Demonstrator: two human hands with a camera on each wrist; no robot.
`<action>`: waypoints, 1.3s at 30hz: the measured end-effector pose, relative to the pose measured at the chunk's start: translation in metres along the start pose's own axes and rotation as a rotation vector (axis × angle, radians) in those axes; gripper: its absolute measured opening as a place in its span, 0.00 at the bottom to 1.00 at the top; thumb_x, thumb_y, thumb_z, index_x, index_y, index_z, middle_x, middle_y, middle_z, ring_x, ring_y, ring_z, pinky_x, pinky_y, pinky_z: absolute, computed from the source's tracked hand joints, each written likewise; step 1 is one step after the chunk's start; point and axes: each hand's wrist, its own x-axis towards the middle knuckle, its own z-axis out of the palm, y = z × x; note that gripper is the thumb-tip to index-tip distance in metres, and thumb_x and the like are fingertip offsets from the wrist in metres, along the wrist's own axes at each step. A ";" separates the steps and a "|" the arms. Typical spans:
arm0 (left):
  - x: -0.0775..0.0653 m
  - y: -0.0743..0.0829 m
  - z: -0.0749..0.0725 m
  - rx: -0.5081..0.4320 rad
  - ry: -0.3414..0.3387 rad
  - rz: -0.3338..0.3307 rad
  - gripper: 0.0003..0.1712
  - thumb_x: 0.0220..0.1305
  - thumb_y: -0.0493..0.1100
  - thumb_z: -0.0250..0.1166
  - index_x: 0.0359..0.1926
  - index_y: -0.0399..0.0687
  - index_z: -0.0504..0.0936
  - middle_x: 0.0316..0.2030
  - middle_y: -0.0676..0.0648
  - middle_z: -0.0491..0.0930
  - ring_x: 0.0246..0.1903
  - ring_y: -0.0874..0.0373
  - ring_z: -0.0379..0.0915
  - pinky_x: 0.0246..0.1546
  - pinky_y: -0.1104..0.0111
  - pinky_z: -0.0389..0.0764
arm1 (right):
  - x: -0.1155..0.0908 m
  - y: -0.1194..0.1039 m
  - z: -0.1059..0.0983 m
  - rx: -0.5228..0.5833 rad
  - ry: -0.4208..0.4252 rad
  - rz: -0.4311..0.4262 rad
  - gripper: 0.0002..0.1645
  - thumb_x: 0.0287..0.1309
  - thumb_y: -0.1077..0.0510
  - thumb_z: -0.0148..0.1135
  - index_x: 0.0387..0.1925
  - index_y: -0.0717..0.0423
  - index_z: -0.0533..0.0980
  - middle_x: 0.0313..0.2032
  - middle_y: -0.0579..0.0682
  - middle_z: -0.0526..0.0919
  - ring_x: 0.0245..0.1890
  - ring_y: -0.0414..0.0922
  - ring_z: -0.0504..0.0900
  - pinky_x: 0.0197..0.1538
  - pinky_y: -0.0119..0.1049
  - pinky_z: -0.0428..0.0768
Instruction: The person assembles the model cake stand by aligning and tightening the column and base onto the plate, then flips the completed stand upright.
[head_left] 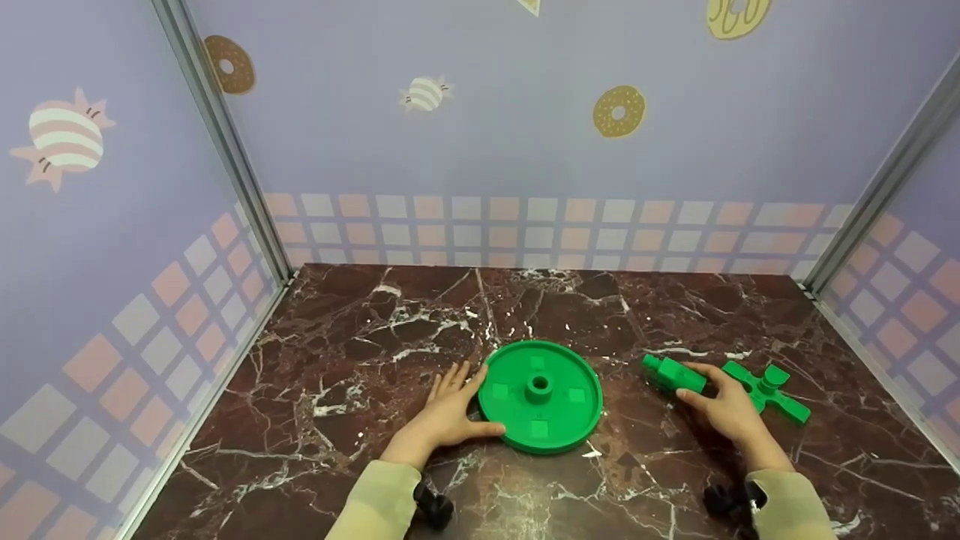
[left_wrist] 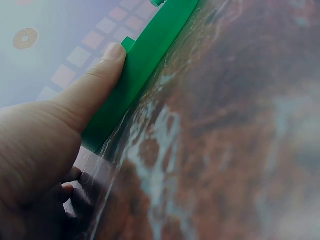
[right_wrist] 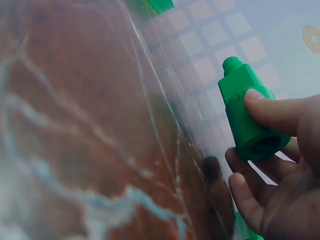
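A round green plastic tray-like disc (head_left: pixel 559 416) with a raised rim and a hollow central post lies on the table. At its left rim is my left hand (head_left: pixel 448 414), thumb and fingers spread; in the left wrist view its straight thumb (left_wrist: pixel 92 82) rests against the rim. My right hand (head_left: pixel 726 409) pinches a green plastic block with a narrow stub end (head_left: pixel 681 374) between thumb and fingers. The right wrist view shows this block (right_wrist: pixel 245 112) marked "33", with a hollow wider end. A green cross-shaped piece (head_left: pixel 787 409) lies just right of that hand, partly behind it.
The dark red marbled table (head_left: pixel 360 322) is bordered by a purple back wall (head_left: pixel 510 150) and side panels with metal corner posts (head_left: pixel 225 142). Black wrist straps (head_left: pixel 433 506) sit by both sleeves.
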 end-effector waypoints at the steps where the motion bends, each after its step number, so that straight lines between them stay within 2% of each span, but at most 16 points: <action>1: 0.000 0.000 0.000 0.001 -0.002 -0.003 0.66 0.54 0.71 0.73 0.83 0.51 0.50 0.81 0.32 0.44 0.82 0.34 0.33 0.81 0.39 0.34 | 0.000 -0.001 0.000 0.005 -0.001 -0.005 0.38 0.69 0.49 0.66 0.72 0.63 0.67 0.68 0.71 0.71 0.65 0.69 0.73 0.65 0.67 0.72; 5: 0.001 -0.001 0.000 0.006 -0.002 -0.006 0.67 0.53 0.72 0.73 0.83 0.51 0.50 0.81 0.32 0.44 0.82 0.34 0.33 0.81 0.39 0.34 | -0.001 -0.005 -0.001 0.024 -0.014 -0.027 0.37 0.70 0.49 0.65 0.73 0.61 0.67 0.70 0.70 0.70 0.67 0.68 0.71 0.65 0.66 0.73; 7: 0.000 -0.001 0.000 0.007 -0.005 -0.009 0.67 0.53 0.72 0.73 0.83 0.52 0.50 0.81 0.33 0.44 0.82 0.35 0.33 0.81 0.39 0.34 | -0.001 -0.009 -0.001 0.033 -0.016 -0.033 0.37 0.71 0.48 0.65 0.73 0.60 0.67 0.70 0.68 0.71 0.65 0.66 0.75 0.62 0.60 0.78; 11: -0.001 0.000 -0.001 0.005 -0.003 -0.014 0.66 0.54 0.70 0.74 0.83 0.52 0.50 0.82 0.33 0.44 0.82 0.36 0.33 0.81 0.39 0.34 | -0.001 -0.016 0.000 0.067 -0.015 -0.044 0.37 0.70 0.49 0.65 0.73 0.60 0.67 0.65 0.66 0.76 0.55 0.51 0.83 0.48 0.40 0.83; 14: -0.001 0.001 -0.001 0.000 -0.003 -0.019 0.66 0.54 0.70 0.74 0.83 0.53 0.50 0.82 0.34 0.44 0.82 0.36 0.33 0.81 0.40 0.34 | -0.001 -0.020 0.001 0.105 -0.006 -0.046 0.36 0.68 0.50 0.67 0.71 0.60 0.68 0.62 0.64 0.78 0.49 0.40 0.83 0.43 0.32 0.83; 16: -0.001 0.001 -0.001 -0.003 -0.005 -0.025 0.66 0.54 0.70 0.74 0.83 0.54 0.50 0.82 0.34 0.44 0.83 0.37 0.32 0.81 0.40 0.33 | -0.002 -0.023 0.002 0.122 0.006 -0.043 0.36 0.67 0.50 0.68 0.71 0.59 0.69 0.61 0.62 0.78 0.47 0.34 0.81 0.43 0.31 0.82; 20: 0.000 0.001 -0.001 -0.002 0.000 -0.020 0.66 0.54 0.70 0.74 0.83 0.53 0.50 0.82 0.33 0.44 0.82 0.36 0.33 0.81 0.40 0.34 | -0.003 -0.029 0.004 0.156 0.029 -0.040 0.36 0.66 0.50 0.70 0.70 0.59 0.69 0.59 0.59 0.79 0.44 0.29 0.79 0.42 0.30 0.82; 27: -0.001 0.002 -0.002 -0.005 -0.002 -0.018 0.66 0.54 0.70 0.74 0.83 0.53 0.50 0.82 0.33 0.44 0.82 0.36 0.33 0.81 0.40 0.34 | -0.005 -0.041 0.009 0.314 0.019 -0.063 0.36 0.65 0.57 0.70 0.69 0.63 0.68 0.48 0.42 0.79 0.42 0.32 0.82 0.44 0.33 0.84; 32: -0.001 0.003 -0.003 -0.005 -0.006 -0.016 0.66 0.54 0.70 0.74 0.83 0.53 0.50 0.82 0.33 0.44 0.82 0.35 0.33 0.81 0.40 0.33 | -0.006 -0.049 0.014 0.366 0.025 -0.102 0.32 0.65 0.60 0.70 0.66 0.64 0.70 0.45 0.39 0.80 0.42 0.35 0.83 0.42 0.32 0.82; 39: -0.002 0.001 -0.002 0.005 -0.005 -0.005 0.66 0.54 0.70 0.74 0.83 0.51 0.50 0.81 0.32 0.45 0.82 0.35 0.34 0.81 0.39 0.34 | 0.000 -0.060 0.021 0.385 0.014 -0.159 0.30 0.63 0.62 0.71 0.65 0.63 0.73 0.46 0.35 0.83 0.40 0.35 0.81 0.40 0.32 0.82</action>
